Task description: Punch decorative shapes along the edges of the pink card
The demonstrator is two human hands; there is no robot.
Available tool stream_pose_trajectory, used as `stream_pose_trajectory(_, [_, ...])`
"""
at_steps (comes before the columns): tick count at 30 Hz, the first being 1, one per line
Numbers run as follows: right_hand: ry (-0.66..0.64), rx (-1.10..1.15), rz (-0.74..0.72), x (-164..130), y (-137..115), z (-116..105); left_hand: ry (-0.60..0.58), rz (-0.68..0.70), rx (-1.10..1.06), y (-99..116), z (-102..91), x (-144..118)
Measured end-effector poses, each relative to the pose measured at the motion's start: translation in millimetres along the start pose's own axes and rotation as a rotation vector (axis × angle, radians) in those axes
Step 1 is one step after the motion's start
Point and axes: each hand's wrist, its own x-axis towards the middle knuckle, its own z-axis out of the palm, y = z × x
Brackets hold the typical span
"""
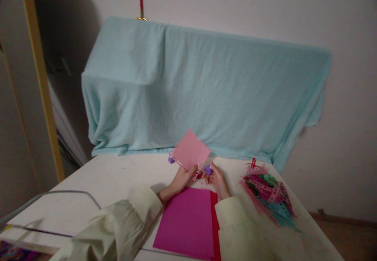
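Note:
My left hand pinches a light pink paper square by its lower corner and holds it tilted above the white table. A row of small punched holes runs along the square's left and lower edges. My right hand grips a small purple punch right beside the paper's lower right edge. A second purple piece shows at the paper's left corner. Below both hands lies a magenta sheet stacked on a red sheet.
A heap of punched paper strips in pink, green, teal and red lies to the right of my hands. A pale blue towel covers a large box-like shape at the table's back. A grey cable curves over the table's left side.

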Motion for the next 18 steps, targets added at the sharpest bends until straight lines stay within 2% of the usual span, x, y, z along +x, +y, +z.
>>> stream_pose_trajectory(12, [-0.005,-0.022,0.012,0.7,2.5,-2.0,0.044,-0.019,0.03,-4.4,0.3,0.2])
stream_pose_trajectory(18, [-0.02,-0.043,0.014,2.6,6.1,-4.5,0.008,-0.029,0.006,-4.8,-0.4,0.5])
